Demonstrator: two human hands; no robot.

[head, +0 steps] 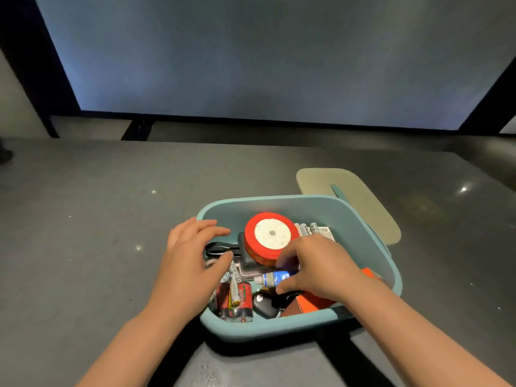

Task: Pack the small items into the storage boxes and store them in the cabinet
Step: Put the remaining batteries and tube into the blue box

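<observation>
Currently the teal storage box (363, 233) sits on the grey worktop (83, 233), its lid (363, 202) lying flat just behind it. Contents: red ribbon spool (269, 238), loose AA batteries (315, 229), two red-and-black batteries (234, 301), black cable (220, 248), orange carton (312, 301). Your right hand (315, 270) reaches into the box, thumb and fingers pinching a small white-and-blue bottle (275, 277). Your left hand (190, 255) hovers over the box's left rim, fingers relaxed and spread, holding nothing.
</observation>
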